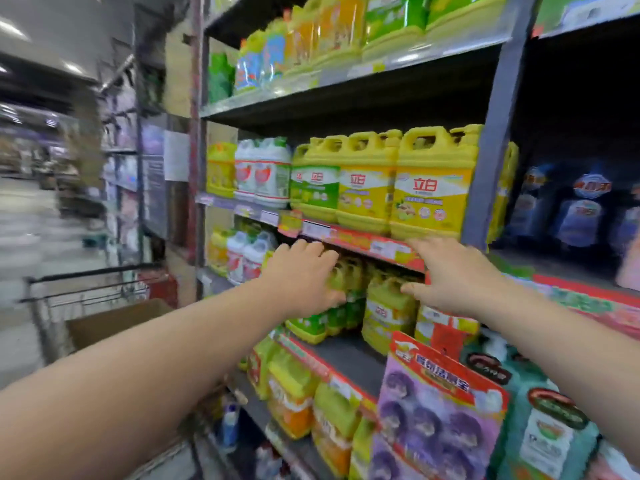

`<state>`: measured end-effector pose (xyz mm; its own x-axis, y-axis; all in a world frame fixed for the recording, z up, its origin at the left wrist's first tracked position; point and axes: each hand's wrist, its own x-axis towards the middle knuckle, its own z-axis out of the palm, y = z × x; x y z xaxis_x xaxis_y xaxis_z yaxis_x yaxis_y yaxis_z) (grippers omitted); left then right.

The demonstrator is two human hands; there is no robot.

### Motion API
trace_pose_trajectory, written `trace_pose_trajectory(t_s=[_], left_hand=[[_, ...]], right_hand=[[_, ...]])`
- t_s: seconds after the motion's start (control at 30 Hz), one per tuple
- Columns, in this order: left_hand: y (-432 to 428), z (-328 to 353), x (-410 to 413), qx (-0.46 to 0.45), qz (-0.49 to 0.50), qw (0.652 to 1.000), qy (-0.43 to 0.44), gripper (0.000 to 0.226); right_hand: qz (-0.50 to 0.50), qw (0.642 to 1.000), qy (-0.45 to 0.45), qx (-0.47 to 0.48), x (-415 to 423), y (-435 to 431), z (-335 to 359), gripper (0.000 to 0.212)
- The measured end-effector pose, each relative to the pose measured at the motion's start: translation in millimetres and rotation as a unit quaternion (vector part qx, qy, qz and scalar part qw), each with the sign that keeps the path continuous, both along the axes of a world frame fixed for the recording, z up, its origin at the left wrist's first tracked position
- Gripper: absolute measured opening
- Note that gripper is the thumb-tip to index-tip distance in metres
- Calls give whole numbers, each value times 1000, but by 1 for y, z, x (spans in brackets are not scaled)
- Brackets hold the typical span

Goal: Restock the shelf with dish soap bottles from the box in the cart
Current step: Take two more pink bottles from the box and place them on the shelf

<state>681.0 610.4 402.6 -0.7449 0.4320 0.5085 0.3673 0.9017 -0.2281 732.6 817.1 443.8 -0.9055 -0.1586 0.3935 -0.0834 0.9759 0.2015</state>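
hands (left, right) at yellow bottles

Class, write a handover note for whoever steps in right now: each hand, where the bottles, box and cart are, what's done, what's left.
Left hand: open, fingers among the yellow bottles on the shelf.
Right hand: open, fingers spread, beside them.
Box sits in the cart at left; contents hidden.
Done: bottles stand at the shelf's back.
Left: bare shelf front to fill from the box.
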Motion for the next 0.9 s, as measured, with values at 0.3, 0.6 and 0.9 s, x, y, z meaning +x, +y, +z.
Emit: trace_pose_trajectory(t_s=[0.3,0.6,0.9], left_hand=[[-247,-64,38,-23,154,982,-109,73],[-385,-113,23,24,248,955,-160,66],[-492,-136,-79,9,289,938,-193,65]], right_hand=[[116,987,-97,-47,-36,-222,-70,75],[177,968,-175,-35,-99,-363,-114,74],[230,947,-214,-61,-230,-475,-146,55]])
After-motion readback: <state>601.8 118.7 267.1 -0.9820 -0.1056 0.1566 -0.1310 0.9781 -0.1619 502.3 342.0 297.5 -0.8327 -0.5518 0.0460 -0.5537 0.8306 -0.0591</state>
